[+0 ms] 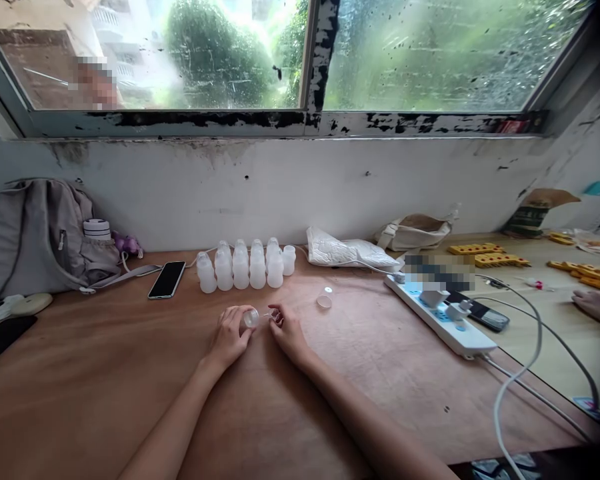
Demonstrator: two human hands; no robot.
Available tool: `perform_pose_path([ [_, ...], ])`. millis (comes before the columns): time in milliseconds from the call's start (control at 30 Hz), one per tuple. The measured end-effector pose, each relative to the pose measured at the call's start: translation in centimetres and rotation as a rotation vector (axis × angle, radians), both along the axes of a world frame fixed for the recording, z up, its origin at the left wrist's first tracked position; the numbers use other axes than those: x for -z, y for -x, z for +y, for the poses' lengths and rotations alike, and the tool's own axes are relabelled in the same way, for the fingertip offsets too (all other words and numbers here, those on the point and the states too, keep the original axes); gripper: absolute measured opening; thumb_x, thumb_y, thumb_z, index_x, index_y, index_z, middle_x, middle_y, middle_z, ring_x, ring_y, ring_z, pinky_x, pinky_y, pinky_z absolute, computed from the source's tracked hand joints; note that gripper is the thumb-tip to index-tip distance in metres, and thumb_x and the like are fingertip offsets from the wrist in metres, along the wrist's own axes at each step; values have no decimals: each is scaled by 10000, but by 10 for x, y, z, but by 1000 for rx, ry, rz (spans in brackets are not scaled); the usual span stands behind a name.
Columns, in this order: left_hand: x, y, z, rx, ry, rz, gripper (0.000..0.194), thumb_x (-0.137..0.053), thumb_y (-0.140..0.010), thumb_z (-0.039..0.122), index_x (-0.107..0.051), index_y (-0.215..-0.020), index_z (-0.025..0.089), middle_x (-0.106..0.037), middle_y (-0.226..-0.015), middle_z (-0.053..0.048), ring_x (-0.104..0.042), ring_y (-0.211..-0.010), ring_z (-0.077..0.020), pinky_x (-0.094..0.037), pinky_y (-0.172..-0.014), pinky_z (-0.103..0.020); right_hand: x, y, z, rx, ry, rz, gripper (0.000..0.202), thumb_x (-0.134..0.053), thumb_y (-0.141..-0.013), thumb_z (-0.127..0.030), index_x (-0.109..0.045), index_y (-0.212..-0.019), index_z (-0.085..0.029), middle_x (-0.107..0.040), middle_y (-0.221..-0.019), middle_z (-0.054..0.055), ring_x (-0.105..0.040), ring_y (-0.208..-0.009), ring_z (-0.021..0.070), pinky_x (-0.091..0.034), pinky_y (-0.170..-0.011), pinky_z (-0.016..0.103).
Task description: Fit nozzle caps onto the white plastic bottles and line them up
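My left hand (231,333) is closed around a small translucent bottle (251,318), its round end turned toward my other hand. Just to the right, my right hand (286,327) pinches a small clear piece (271,315), too small to make out fully. A narrow gap separates the two hands. Behind them, several frosted white bottles (241,267) stand upright in rows. A clear cup-like cap (325,299) lies on the brown table (380,387), right of my right hand.
A phone (167,279) and a grey backpack (45,233) are at the left. White packaging (347,250) lies by the wall. A power strip (440,317) with cables (535,353) runs along the right, near yellow parts (500,259) and another person's hand (597,308).
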State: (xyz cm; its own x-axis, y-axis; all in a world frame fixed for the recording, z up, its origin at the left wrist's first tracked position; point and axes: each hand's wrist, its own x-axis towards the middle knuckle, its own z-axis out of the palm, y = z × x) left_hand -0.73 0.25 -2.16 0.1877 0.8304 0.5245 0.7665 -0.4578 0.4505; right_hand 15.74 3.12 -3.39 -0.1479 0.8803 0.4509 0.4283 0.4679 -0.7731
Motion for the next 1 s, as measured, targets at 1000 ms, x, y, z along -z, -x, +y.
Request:
perform_pose_path([
  [1000, -13, -11, -16, 213, 120, -169, 380, -558, -716, 172, -467, -1082, 219, -585, -1050, -48, -561, -955, -184, -452, -825, -310, -24, -2, -15, -475, 456, 554, 423, -394, -522, -33, -485, -896, -207, -613, -659, -44, -515, -586, 106, -369, -534, 202],
])
